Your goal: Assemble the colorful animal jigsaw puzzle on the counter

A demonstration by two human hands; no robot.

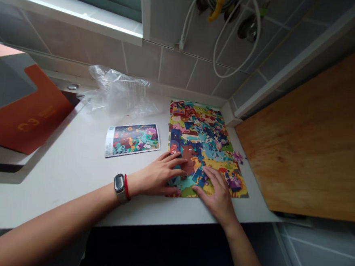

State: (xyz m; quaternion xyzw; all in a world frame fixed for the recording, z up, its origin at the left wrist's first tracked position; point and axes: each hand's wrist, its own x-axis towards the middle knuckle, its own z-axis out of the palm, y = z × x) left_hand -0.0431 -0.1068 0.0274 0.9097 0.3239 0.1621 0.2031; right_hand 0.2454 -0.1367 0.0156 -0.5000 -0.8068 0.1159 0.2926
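Note:
A colourful jigsaw puzzle (215, 152) lies flat on the white counter, with several loose pieces scattered on top of it. My left hand (159, 174) rests palm down at the puzzle's lower left, its fingers spread and touching the surface. A dark blue puzzle piece (199, 178) sits tilted near the lower middle. My right hand (217, 194) has its thumb and fingertips at the edges of that piece, gripping it. Left of the puzzle is a printed picture card (136, 140) with a similar bright cartoon scene.
A crumpled clear plastic bag (116, 90) lies behind the card. An orange and grey box (24, 102) stands at the far left. On the right, a wooden board (314, 134) borders the counter (78, 162). A white cable (214, 58) hangs down the tiled wall.

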